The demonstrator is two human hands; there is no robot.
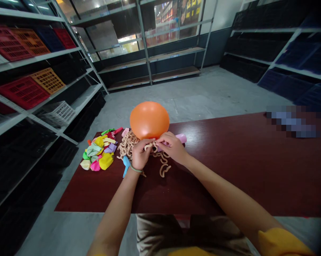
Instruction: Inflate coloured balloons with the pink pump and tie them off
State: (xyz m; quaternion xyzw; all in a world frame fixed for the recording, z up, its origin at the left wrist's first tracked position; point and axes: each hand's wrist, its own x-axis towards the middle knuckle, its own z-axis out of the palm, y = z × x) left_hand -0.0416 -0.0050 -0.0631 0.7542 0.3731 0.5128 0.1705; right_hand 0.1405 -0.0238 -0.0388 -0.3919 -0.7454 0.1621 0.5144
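An inflated orange balloon (149,119) stands over the dark red table (229,167). My left hand (139,154) and my right hand (173,146) meet just under it, fingers pinched at the balloon's neck together with a tan curly cord (163,163). More of that cord lies in a heap (126,145) to the left of my left hand. A light blue strip (126,164) lies by my left wrist. A pink object (181,138) shows behind my right hand, mostly hidden.
A pile of flat uninflated balloons in many colours (99,153) lies near the table's left end. Metal shelves with red, orange and white crates (24,90) stand at the left. Dark shelving (283,53) lines the right wall.
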